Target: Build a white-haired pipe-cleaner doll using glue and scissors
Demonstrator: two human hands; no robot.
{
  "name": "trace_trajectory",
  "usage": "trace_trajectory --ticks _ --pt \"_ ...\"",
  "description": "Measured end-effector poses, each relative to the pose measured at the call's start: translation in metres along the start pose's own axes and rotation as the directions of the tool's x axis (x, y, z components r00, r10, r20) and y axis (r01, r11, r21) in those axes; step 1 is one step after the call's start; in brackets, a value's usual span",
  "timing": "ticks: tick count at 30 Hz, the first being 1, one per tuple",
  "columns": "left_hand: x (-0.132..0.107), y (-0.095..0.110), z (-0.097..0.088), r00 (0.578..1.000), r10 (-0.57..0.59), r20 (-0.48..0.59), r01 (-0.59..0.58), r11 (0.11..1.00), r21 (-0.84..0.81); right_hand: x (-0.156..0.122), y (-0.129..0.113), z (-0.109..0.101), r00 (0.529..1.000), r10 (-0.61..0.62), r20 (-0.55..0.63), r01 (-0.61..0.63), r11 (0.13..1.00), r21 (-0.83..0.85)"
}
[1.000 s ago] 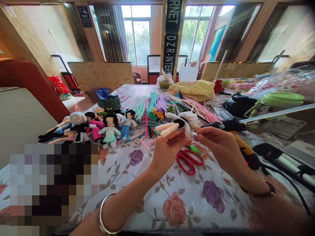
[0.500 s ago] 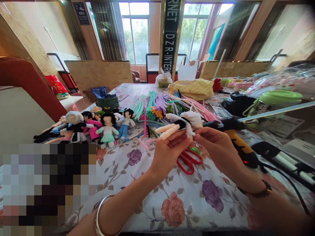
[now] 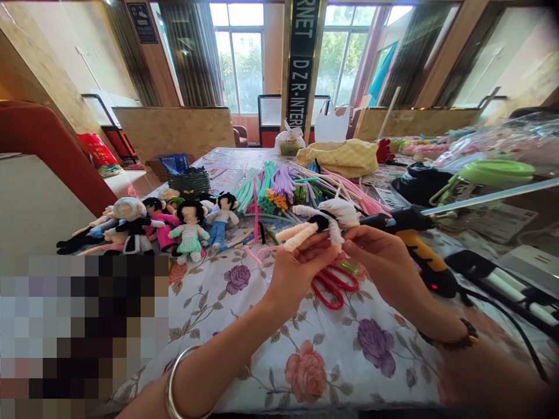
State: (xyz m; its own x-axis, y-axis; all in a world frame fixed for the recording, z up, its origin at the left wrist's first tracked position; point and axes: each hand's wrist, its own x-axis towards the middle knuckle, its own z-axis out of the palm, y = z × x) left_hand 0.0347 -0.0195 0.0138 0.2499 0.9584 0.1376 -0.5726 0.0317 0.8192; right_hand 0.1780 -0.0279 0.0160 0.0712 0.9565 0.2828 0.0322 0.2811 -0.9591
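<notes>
My left hand [image 3: 297, 265] pinches a small pipe-cleaner doll [image 3: 325, 221], white with a black middle and cream legs, held lying sideways above the table. My right hand [image 3: 384, 259] grips a black and yellow hot glue gun [image 3: 414, 238] with a clear glue stick [image 3: 493, 198] poking out behind; its fingertips also touch the doll's white end. Red-handled scissors [image 3: 334, 285] lie on the flowered tablecloth [image 3: 305, 355] just under both hands.
Several finished dolls [image 3: 166, 227] lie in a row at the left. A heap of coloured pipe cleaners [image 3: 283, 189] sits behind the hands, with a yellow checked bag [image 3: 340, 157] beyond. A black cord [image 3: 515, 326] and bagged supplies [image 3: 498, 174] fill the right side.
Both hands with the doll and glue gun have stayed together and shifted only slightly; the view has drifted a little, so the dolls at the left sit further left.
</notes>
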Motion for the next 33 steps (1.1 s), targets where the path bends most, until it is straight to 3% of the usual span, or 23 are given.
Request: trace_trajectory --ticks 15,21,27,33 --pt "-0.0022 0.0019 0.0005 0.999 -0.032 0.002 0.032 0.998 -0.049 -0.0005 0.0031 0.0023 0.996 0.058 0.071 -0.064 0.994 0.093" --pt "-0.0009 0.0035 -0.0003 1.0 -0.023 0.015 0.022 1.0 0.021 0.0016 0.0016 0.0021 0.996 0.063 0.069 -0.07 0.993 0.095" --pt "0.0015 0.0033 -0.0035 0.999 0.027 0.035 -0.031 0.993 0.114 0.0028 0.0029 -0.0024 0.968 0.133 0.214 -0.163 0.978 0.132" --pt "0.0039 0.0029 -0.007 0.993 0.096 0.075 -0.11 0.968 0.225 0.0046 0.0041 -0.0052 0.955 0.178 0.237 -0.223 0.958 0.178"
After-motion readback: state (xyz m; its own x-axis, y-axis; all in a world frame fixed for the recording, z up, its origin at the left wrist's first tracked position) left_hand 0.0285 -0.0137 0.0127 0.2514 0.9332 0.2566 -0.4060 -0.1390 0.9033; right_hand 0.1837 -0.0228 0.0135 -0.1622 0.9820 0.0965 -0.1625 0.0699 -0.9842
